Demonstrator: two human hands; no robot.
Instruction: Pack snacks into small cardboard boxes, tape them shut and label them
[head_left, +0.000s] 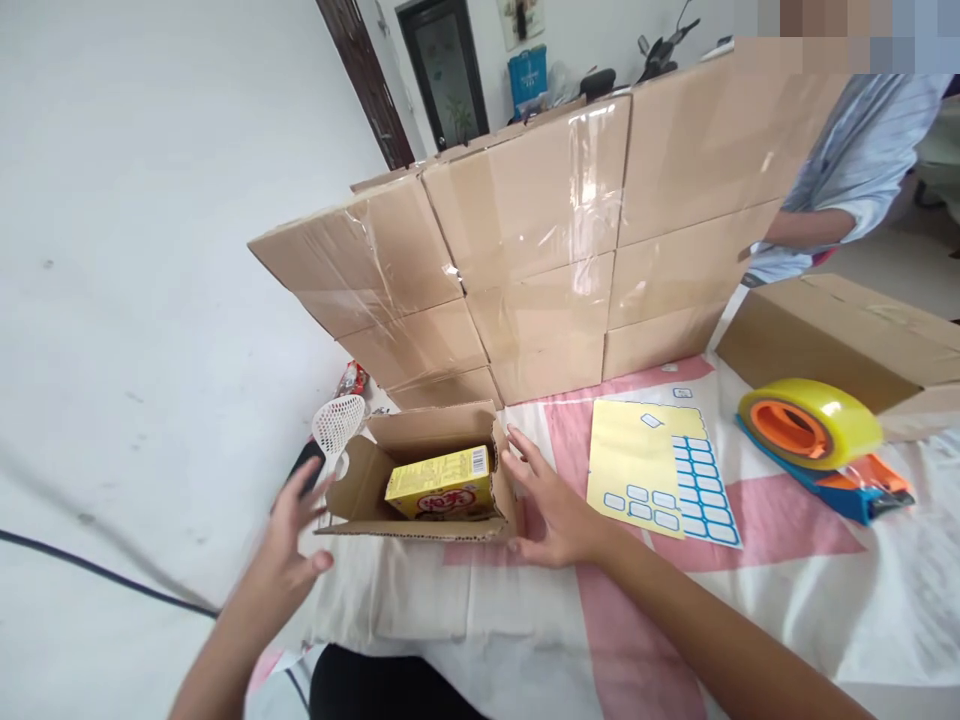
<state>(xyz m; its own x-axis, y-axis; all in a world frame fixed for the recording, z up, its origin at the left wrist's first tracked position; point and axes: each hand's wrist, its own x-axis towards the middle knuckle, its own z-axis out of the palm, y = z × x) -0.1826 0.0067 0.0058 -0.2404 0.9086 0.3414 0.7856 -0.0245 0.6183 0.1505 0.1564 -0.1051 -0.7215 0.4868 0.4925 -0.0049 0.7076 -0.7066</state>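
A small open cardboard box sits on a white and pink cloth, its flaps up. Inside it lies a yellow product box with red print and a barcode. My left hand hovers just left of the cardboard box, fingers spread, holding nothing. My right hand rests against the box's right flap, fingers stretched out and apart.
A wall of stacked taped cartons stands behind. A yellow label sheet with blue stickers lies to the right, then a tape dispenser and a flat carton. A white mesh scoop lies at the left. Another person's sleeve shows at far right.
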